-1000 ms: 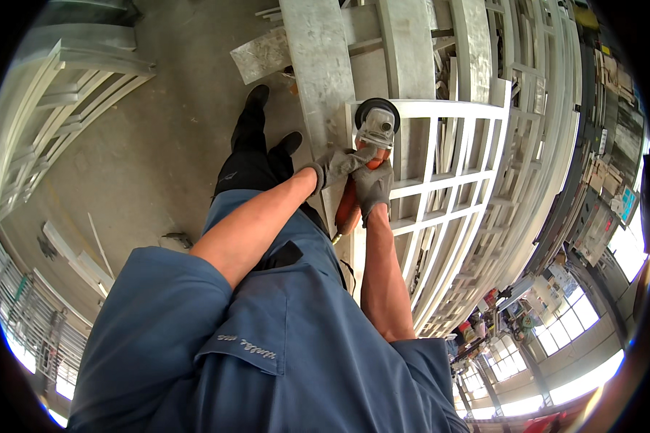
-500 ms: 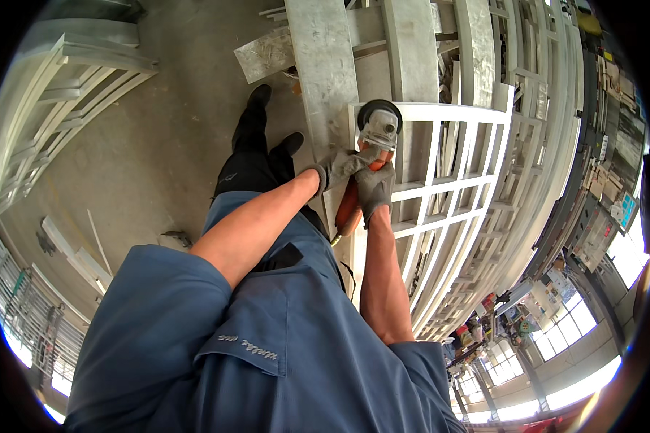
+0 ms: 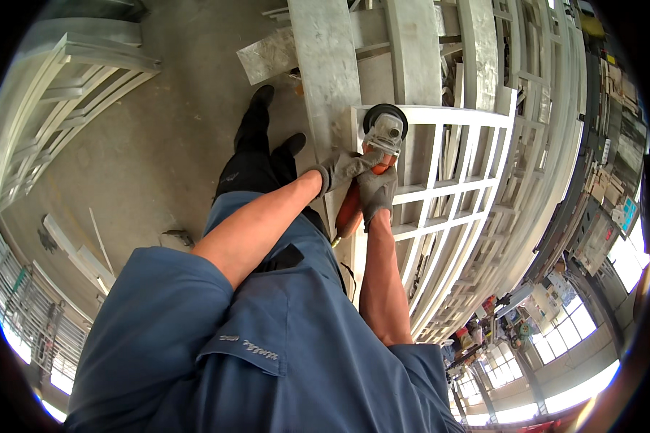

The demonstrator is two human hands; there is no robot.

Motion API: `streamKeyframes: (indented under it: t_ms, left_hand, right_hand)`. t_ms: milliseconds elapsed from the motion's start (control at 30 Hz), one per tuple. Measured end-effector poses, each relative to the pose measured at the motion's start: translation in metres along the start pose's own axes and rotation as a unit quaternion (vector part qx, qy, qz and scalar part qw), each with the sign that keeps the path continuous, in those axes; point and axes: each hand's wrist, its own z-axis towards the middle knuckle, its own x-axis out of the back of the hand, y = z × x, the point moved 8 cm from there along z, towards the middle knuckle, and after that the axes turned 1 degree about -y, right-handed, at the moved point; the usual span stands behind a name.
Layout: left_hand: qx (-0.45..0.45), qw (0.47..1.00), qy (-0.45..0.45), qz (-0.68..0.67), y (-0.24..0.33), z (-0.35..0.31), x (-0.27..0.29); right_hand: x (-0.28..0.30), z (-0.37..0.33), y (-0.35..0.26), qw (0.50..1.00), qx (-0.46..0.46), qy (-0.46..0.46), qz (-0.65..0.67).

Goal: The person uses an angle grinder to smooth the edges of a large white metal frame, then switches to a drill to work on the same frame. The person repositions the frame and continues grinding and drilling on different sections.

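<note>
An angle grinder (image 3: 384, 135) with an orange body, a silver head and a black disc is held in both my hands. Grey work gloves cover them. My left hand (image 3: 345, 167) is closed around the front of the orange body, just behind the silver head. Slightly nearer, my right hand (image 3: 377, 192) grips the body, its fingers partly hidden. The disc lies over the far left corner area of a white metal frame (image 3: 451, 116) with crossing bars. Whether it touches the metal, I cannot tell. The orange rear of the grinder slants down between my forearms to its cord.
Wide grey metal beams (image 3: 325, 54) run beneath and beyond the frame. Many more frames and bars are stacked to the right. A metal rack (image 3: 58, 108) stands at the far left. Loose white strips (image 3: 76, 252) lie on the concrete floor (image 3: 166, 130). A cluttered bench lines the right.
The whole view has shifted slightly, and the grinder shows a little nearer and to the right. Both hands keep the same hold on it.
</note>
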Motion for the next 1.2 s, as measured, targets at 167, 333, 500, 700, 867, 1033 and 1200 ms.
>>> streamKeyframes:
  t_ms: [167,333,500,700,867,1033,1200]
  left_hand:
    - [0.011,0.999,-0.007,-0.033,-0.002,-0.002,0.002]
    - [0.016,1.0,0.002,-0.002,0.002,0.0,0.005]
    - [0.025,1.0,0.001,-0.013,0.006,-0.002,0.005]
    - [-0.005,1.0,-0.011,-0.011,0.001,0.004,0.001]
    - [0.025,1.0,0.003,-0.005,0.007,-0.002,0.007]
    - [0.002,1.0,-0.008,-0.006,0.013,0.004,-0.001]
    - [-0.024,1.0,0.012,0.014,0.005,0.023,-0.016]
  right_hand:
    - [-0.007,0.009,0.007,0.998,0.003,-0.042,-0.041]
    - [-0.006,0.001,-0.014,0.998,0.005,-0.062,0.004]
    - [-0.006,0.006,-0.008,0.999,0.021,-0.033,0.005]
    - [-0.01,0.015,0.01,0.998,0.006,-0.059,0.0]
    - [-0.012,0.01,-0.004,0.997,0.009,-0.071,0.016]
    - [0.002,-0.003,0.0,0.999,0.006,-0.022,0.042]
    - [0.011,-0.002,0.024,0.996,0.012,0.023,0.082]
